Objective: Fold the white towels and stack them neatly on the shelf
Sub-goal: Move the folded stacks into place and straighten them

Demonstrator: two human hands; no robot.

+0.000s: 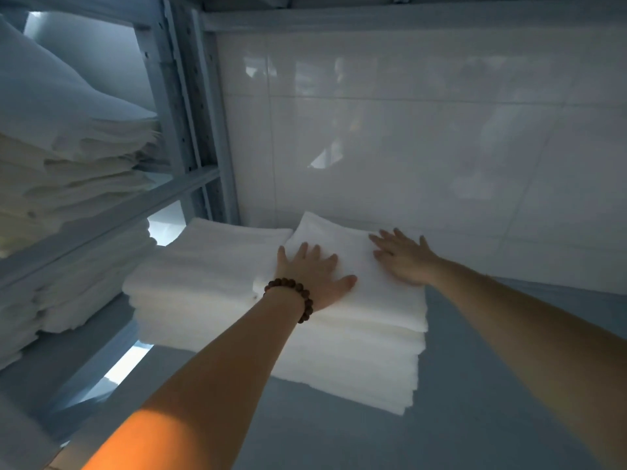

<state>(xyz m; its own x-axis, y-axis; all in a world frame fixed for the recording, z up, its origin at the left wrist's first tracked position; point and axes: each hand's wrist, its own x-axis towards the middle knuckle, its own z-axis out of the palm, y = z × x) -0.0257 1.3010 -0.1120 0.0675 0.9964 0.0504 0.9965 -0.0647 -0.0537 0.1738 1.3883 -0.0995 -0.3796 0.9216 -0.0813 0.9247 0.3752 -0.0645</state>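
**Skewed top towel could drag the stack**

The top towel (342,239) lies at the centre of the frame on a stack (353,361) of folded white towels, which stands on the blue shelf (492,385). It looks turned a little against the layers below, and its far corner points toward the second stack (203,266) just to the left.

Both hands lie flat on it with fingers spread, pinching nothing. The left hand (315,273), with a bead bracelet (295,296) at the wrist, is near its left edge, and the right hand (403,262) is toward its far right.

The likely risk is that sliding the palms to square the towel drags the soft layers beneath and fans out the stack's front edge. Uneven pressure could bunch the fold. A push leftward could crowd the second stack, and a push back could jam the towel against the tiled wall (424,137).
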